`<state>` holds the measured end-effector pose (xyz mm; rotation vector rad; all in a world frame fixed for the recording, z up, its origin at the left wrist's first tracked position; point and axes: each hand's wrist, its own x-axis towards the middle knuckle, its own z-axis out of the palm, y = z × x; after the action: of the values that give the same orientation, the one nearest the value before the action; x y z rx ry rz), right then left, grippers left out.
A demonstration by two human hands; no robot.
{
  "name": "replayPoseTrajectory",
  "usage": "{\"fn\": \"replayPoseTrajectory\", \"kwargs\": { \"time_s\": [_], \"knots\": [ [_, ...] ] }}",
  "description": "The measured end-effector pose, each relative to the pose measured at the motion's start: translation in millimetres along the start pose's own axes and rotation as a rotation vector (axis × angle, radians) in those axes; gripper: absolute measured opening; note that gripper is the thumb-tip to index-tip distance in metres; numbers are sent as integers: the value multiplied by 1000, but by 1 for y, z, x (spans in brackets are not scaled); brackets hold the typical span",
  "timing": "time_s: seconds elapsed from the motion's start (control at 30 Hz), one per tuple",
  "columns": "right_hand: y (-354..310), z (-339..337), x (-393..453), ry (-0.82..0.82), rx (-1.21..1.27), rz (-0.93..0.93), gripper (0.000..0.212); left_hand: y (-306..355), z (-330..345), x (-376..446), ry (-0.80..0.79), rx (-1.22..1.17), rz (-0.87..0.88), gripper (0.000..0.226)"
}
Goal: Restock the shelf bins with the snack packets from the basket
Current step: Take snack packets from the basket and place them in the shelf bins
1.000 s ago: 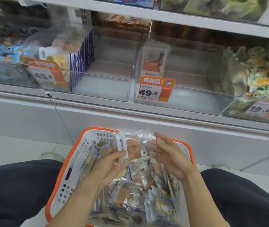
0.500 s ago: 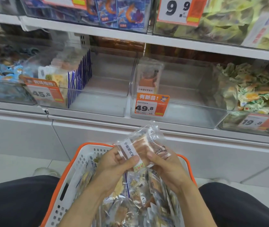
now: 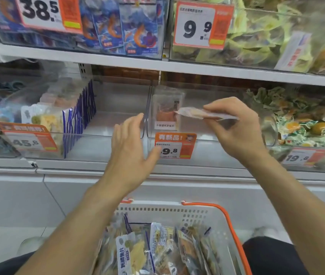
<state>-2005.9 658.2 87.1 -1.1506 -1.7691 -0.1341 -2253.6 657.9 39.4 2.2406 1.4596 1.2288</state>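
Snack packet (image 3: 201,113), clear-wrapped with an orange filling, lies flat and edge-on at centre right of the frame, pinched by the right hand (image 3: 237,128) above the near-empty clear bin (image 3: 207,139), probably to slide in beside the lone upright packet (image 3: 166,112). Left hand (image 3: 132,149) hovers open-fingered by the bin's orange price tag (image 3: 175,145), holding nothing. Basket (image 3: 235,231) of packets waits at lower centre.

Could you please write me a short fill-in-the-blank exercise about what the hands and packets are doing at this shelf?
1. The right hand pinches a clear-wrapped orange snack packet over the clear plastic shelf bin tagged ____.
2. The left hand is open and holds ____.
3. The white plastic basket has an ____ rim.

Answers: 49.8; nothing; orange
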Motion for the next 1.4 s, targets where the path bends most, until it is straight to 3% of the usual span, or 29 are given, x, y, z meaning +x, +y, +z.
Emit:
{"fn": "replayPoseTrajectory", "kwargs": {
  "time_s": [0.07, 0.17, 0.27, 0.37, 0.47, 0.53, 0.73, 0.9, 0.97, 1.03, 1.1, 1.17, 1.2, 1.27, 1.33, 1.4],
  "knots": [
    [25, 15, 24, -100, -6, 151, 22, -6, 20, 5, 1, -4, -57, 90],
    [49, 49, 49, -261, 86, 510, 32, -19, 47, 3, 102, 211, 16, 99],
    [63, 80, 68, -347, 127, 675, 43, -31, 58, 6, 197, 319, 77, 106],
    [74, 106, 79, -453, 43, 754, 37, -38, 65, 7, 266, 311, 109, 107],
    [80, 125, 87, -547, -275, 654, 50, -42, 68, 7, 271, 316, 129, 102],
    [80, 129, 87, -559, -351, 624, 45, -44, 69, 8, 263, 321, 135, 101],
    [80, 128, 77, -617, -196, 786, 35, -46, 70, 7, 238, 335, 126, 102],
    [68, 98, 76, -514, -175, 816, 23, -45, 62, 4, 173, 335, 140, 102],
    [60, 74, 70, -327, -178, 763, 14, -44, 56, 5, 141, 330, 155, 103],
    [44, 46, 55, -35, -152, 595, 9, -38, 49, 2, 142, 242, 157, 95],
    [14, 18, 25, 196, -75, 373, 5, -29, 44, -14, 226, 76, 119, 73],
    [-13, 1, -24, 262, 15, 255, 8, -21, 54, -46, 254, -58, 61, 48],
    [-21, -1, -53, 234, 53, 247, 12, -19, 63, -66, 171, -115, 13, 37],
    [-27, 7, -117, 36, 82, 300, 15, -22, 88, -113, -174, -182, -129, 24],
    [-20, 25, -189, -345, 39, 406, 13, -29, 116, -163, -557, -83, -250, 28],
    [-12, 44, -254, -776, -59, 523, 17, -35, 136, -215, -807, 25, -301, 36]
  ]
}}
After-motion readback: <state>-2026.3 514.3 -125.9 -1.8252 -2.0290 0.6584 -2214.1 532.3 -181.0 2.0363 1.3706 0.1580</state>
